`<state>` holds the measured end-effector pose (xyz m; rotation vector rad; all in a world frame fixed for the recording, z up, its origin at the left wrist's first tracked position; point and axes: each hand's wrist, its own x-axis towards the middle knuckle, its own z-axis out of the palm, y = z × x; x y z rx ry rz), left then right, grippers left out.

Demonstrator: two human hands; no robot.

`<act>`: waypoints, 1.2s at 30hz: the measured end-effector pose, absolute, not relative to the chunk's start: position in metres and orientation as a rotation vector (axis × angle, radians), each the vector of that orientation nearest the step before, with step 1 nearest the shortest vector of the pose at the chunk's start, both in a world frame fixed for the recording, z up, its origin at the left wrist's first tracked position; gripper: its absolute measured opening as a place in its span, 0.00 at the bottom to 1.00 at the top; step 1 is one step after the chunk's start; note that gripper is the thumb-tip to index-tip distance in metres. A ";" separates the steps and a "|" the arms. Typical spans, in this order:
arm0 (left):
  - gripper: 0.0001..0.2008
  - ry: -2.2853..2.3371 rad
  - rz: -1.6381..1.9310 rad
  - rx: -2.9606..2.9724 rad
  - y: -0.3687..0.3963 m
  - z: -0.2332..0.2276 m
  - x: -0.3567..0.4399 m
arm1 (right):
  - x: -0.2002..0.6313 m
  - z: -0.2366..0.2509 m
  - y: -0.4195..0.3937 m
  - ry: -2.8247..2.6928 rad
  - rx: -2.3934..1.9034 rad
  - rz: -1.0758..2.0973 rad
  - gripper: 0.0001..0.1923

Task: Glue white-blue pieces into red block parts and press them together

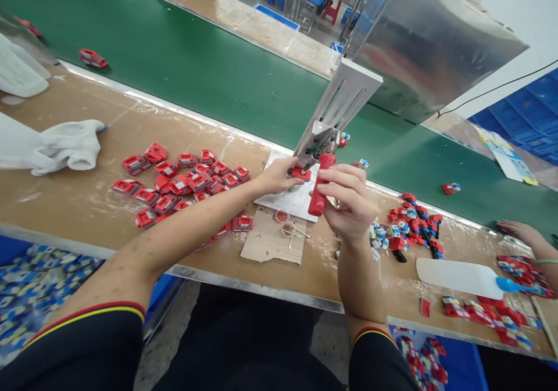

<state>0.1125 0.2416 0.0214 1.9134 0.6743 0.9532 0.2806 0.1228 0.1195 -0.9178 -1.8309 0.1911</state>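
Note:
My right hand (351, 199) is wrapped round the red ribbed handle (320, 196) of a toggle clamp (320, 141) mounted on an upright slotted metal stand (349, 92). Beneath the clamp, my left hand (279, 176) pinches a small red plastic part (301, 174) against the pale base plate (272, 205). The tip of the clamp is close above this part; whether they touch cannot be made out. Just in front of the plate lies a piece of cardboard (261, 243) with a small cup of red stuff (281, 216) and several cotton swabs (291, 237).
Red-and-grey parts (168, 185) are spread left, beside a white glove (72, 144). Right are red, white and blue pieces (403, 225) and a white squeeze bottle (460, 277). A green conveyor belt (196, 65) runs behind. Another person's hand (518, 231) rests at far right.

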 end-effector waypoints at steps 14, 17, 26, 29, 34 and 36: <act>0.11 0.668 0.917 1.892 0.247 0.019 0.113 | 0.248 0.106 0.097 -1.304 -0.990 1.154 0.28; 0.12 0.677 0.898 1.885 0.250 0.018 0.113 | 0.252 0.099 0.096 -1.391 -0.994 1.075 0.28; 0.12 0.666 0.873 1.852 0.255 0.016 0.112 | 0.273 0.068 0.127 -1.887 -1.313 0.511 0.23; 0.14 0.676 0.841 1.858 0.258 0.019 0.112 | 0.280 0.063 0.141 -1.925 -1.364 0.502 0.23; 0.23 0.665 0.785 1.829 0.264 0.025 0.105 | 0.314 0.063 0.140 -1.571 -1.212 0.641 0.25; 0.25 0.650 0.746 1.767 0.264 0.024 0.100 | 0.330 0.059 0.132 -1.371 -1.160 0.637 0.29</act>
